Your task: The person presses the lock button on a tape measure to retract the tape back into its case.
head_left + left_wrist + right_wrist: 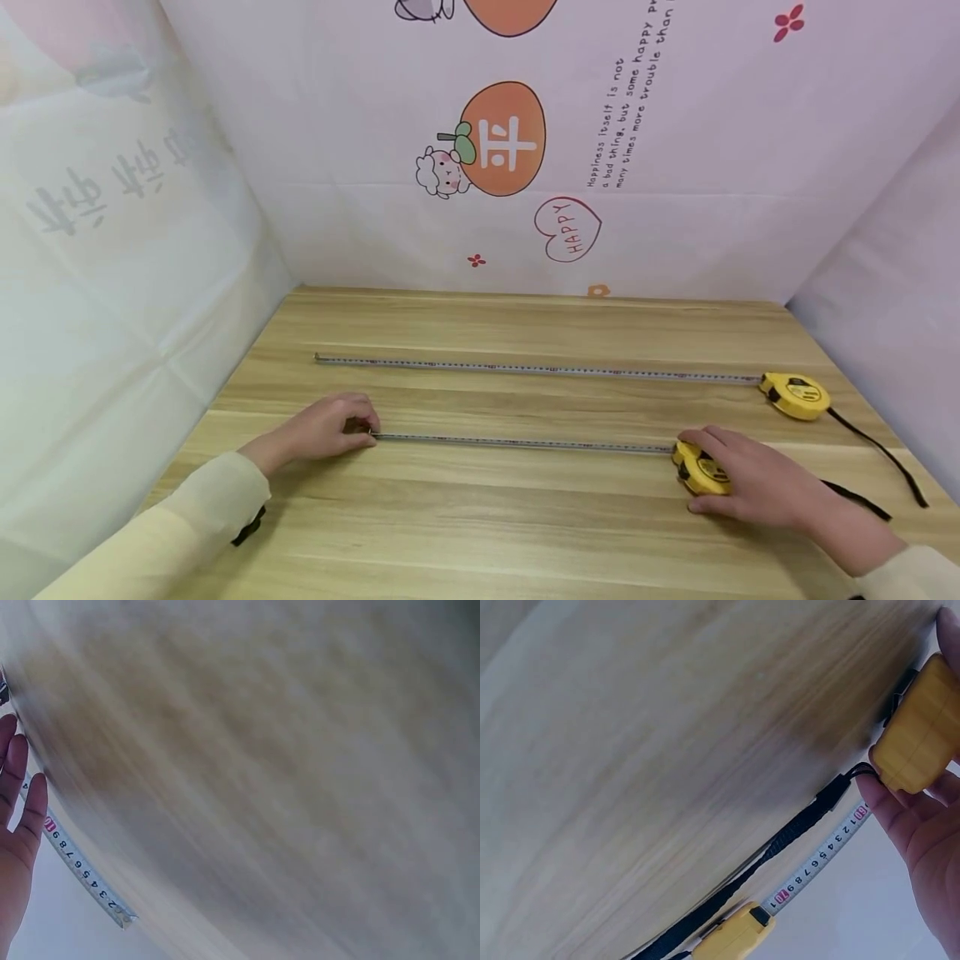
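My right hand [772, 483] grips the yellow case of the nearer tape measure [701, 475], which lies on the wooden table. Its metal blade [517, 442] runs out leftward across the wood. At the far end of that blade, my left hand [330, 427] pinches the tip between thumb and fingers, hiding part of the end hook. In the right wrist view the fingers curl round the held case [915, 727], and a black strap [791, 832] trails from it.
A second yellow tape measure [798, 397] lies farther back at the right, its blade [525, 369] stretched left, roughly parallel to the nearer one. Its black strap [877, 450] hangs toward the right edge. White printed cloth [375, 167] walls off the table's back and sides.
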Tool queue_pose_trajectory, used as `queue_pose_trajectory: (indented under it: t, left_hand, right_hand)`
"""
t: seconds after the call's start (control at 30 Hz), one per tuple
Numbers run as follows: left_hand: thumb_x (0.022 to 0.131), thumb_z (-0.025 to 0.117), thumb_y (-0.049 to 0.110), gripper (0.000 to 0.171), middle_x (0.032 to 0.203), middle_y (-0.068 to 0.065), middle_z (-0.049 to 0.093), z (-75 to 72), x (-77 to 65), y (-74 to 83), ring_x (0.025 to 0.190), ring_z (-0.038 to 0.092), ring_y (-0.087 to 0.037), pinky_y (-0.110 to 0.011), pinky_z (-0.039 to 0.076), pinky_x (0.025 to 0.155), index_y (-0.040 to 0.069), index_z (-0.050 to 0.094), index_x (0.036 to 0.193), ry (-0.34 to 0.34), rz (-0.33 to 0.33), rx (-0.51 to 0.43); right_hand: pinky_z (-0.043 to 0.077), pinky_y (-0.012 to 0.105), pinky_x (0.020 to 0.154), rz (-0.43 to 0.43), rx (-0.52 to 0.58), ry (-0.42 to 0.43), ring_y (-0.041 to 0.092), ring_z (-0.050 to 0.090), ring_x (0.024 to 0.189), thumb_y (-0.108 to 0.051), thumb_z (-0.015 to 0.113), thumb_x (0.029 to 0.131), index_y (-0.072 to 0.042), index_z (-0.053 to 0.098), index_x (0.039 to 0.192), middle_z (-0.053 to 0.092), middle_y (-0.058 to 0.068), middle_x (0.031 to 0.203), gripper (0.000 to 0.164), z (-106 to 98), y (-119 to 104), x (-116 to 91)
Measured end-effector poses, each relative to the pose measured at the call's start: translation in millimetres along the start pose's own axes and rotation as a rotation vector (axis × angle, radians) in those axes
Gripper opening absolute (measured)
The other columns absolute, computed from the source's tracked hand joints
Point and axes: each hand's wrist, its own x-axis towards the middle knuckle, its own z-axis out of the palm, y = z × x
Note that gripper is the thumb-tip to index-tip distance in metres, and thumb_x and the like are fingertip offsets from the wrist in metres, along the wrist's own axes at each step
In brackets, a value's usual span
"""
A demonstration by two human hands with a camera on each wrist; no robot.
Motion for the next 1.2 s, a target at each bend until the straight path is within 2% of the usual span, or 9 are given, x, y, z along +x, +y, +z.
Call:
queue_pose_trajectory:
  t: [0.2,0.43,0.63,0.7,0.87,1.13,1.17,1.2]
  left_hand:
    - [0.088,0.075,0.021,0.008,0.094,0.015,0.06,-0.4,0.3,1.0,0.083,0.055,-0.006,-0.03,0.05,0.076,0.025,0.069,0.092,0.0,0.003,0.022]
    - [0.088,0.075,0.021,0.008,0.092,0.015,0.059,-0.1,1.9,2.6,0.082,0.055,-0.006,-0.029,0.049,0.075,0.024,0.068,0.091,0.006,0.014,0.013]
    - [0.089,0.074,0.024,0.006,0.092,0.017,0.058,0.3,3.2,4.5,0.082,0.055,-0.007,-0.029,0.049,0.075,0.026,0.068,0.091,0.0,-0.004,0.003]
    - [0.088,0.074,0.024,0.006,0.092,0.017,0.058,0.0,3.7,5.7,0.082,0.055,-0.007,-0.029,0.049,0.075,0.026,0.068,0.091,-0.001,-0.013,0.003]
    - [0.088,0.074,0.023,0.006,0.093,0.016,0.059,-1.9,5.3,9.0,0.084,0.056,-0.008,-0.032,0.049,0.077,0.025,0.069,0.091,0.004,-0.028,-0.004]
    - [0.088,0.074,0.022,0.006,0.094,0.017,0.06,-5.8,9.0,11.2,0.087,0.057,-0.005,-0.033,0.05,0.079,0.024,0.07,0.091,0.019,-0.045,-0.003]
    - [0.088,0.074,0.022,0.006,0.094,0.017,0.061,-6.2,9.7,11.0,0.087,0.057,-0.005,-0.034,0.05,0.079,0.024,0.07,0.091,0.02,-0.043,-0.001]
    - [0.089,0.074,0.021,0.006,0.094,0.017,0.061,-7.1,10.2,11.0,0.088,0.058,-0.006,-0.035,0.051,0.079,0.024,0.07,0.092,0.018,-0.043,-0.003]
  right_hand:
    - [0.052,0.045,0.078,-0.043,-0.034,0.018,0.024,0.062,0.098,-0.06,0.073,0.077,-0.006,0.055,0.131,0.062,0.005,0.114,0.079,-2.4,2.5,1.1]
    - [0.053,0.048,0.076,-0.036,-0.031,0.069,0.029,0.063,0.094,-0.044,0.085,0.07,-0.006,0.057,0.128,0.063,0.012,0.111,0.075,-1.7,6.3,3.1]
    - [0.053,0.043,0.073,-0.023,-0.058,0.083,0.022,0.061,0.089,-0.033,0.085,0.07,-0.003,0.056,0.128,0.062,0.01,0.109,0.072,-4.0,7.2,5.0]
    - [0.053,0.045,0.074,-0.028,-0.063,0.098,0.025,0.062,0.091,-0.031,0.085,0.07,-0.002,0.055,0.129,0.062,0.013,0.11,0.072,-5.0,8.2,5.4]
    - [0.054,0.049,0.074,-0.088,-0.085,0.168,0.033,0.064,0.092,-0.023,0.085,0.066,-0.001,0.054,0.129,0.061,0.02,0.111,0.073,-8.1,12.3,8.2]
    - [0.054,0.042,0.066,-0.206,-0.144,0.271,0.025,0.063,0.082,-0.016,0.088,0.061,0.002,0.056,0.124,0.062,0.014,0.101,0.073,-14.8,20.6,16.7]
    - [0.054,0.042,0.065,-0.22,-0.145,0.282,0.026,0.063,0.081,-0.018,0.087,0.062,0.002,0.056,0.124,0.062,0.014,0.101,0.072,-15.7,21.7,17.5]
    - [0.053,0.042,0.064,-0.234,-0.146,0.294,0.027,0.062,0.08,-0.026,0.086,0.067,0.002,0.056,0.124,0.062,0.015,0.101,0.07,-16.5,22.9,18.3]
